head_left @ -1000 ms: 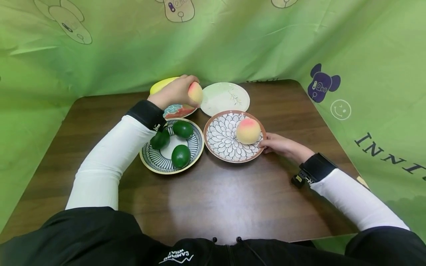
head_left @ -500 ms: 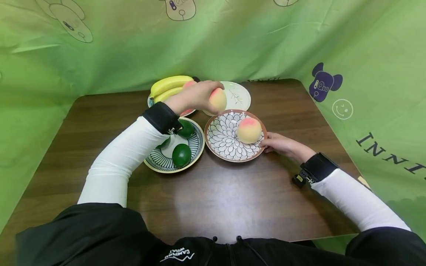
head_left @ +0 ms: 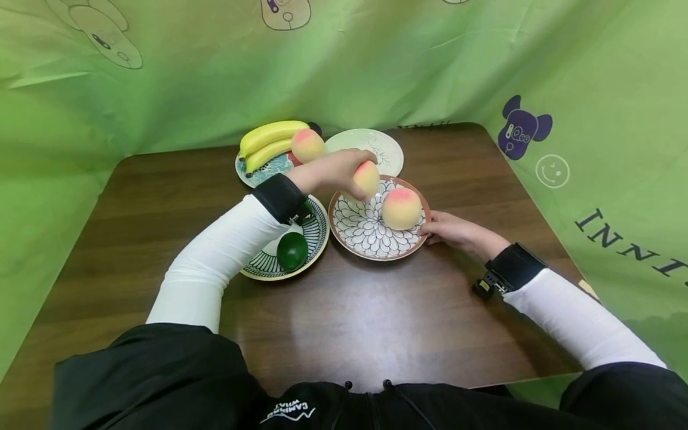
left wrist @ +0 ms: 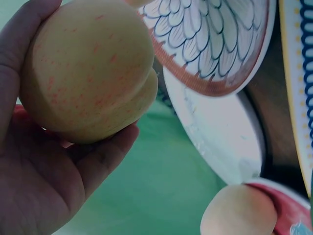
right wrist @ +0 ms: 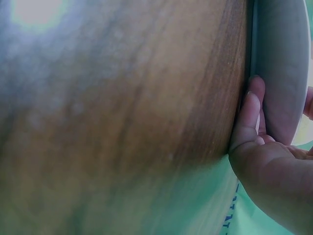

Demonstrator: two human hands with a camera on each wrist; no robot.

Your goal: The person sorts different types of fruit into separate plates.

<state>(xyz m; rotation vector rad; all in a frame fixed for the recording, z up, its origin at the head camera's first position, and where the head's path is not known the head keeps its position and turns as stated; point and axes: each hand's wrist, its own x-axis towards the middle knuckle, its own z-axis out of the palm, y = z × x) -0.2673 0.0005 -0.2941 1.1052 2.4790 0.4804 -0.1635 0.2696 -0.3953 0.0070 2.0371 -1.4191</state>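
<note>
The left hand (head_left: 337, 170) grips a peach (head_left: 366, 180) above the left rim of the brown-rimmed plate with a petal pattern (head_left: 371, 233). In the left wrist view, thumb and fingers curl round that peach (left wrist: 88, 68). A second peach (head_left: 401, 209) lies on the plate's right part. At the plate's right rim, the right hand (head_left: 454, 231) pinches the edge, thumb on top; the right wrist view has its fingers (right wrist: 249, 110) under the plate's pale underside (right wrist: 281, 63).
Bananas (head_left: 274, 136) and a peach (head_left: 308, 146) lie on a patterned plate (head_left: 264, 172) at the back left. Beside it stands a pale plate (head_left: 388, 152). A striped bowl (head_left: 321, 230) with green fruit (head_left: 292, 251) is partly under the left forearm.
The left hand has carried its peach from the banana plate rightward and toward the body, to the petal-patterned plate. The bananas and another peach have come into view. The right hand keeps its place.
</note>
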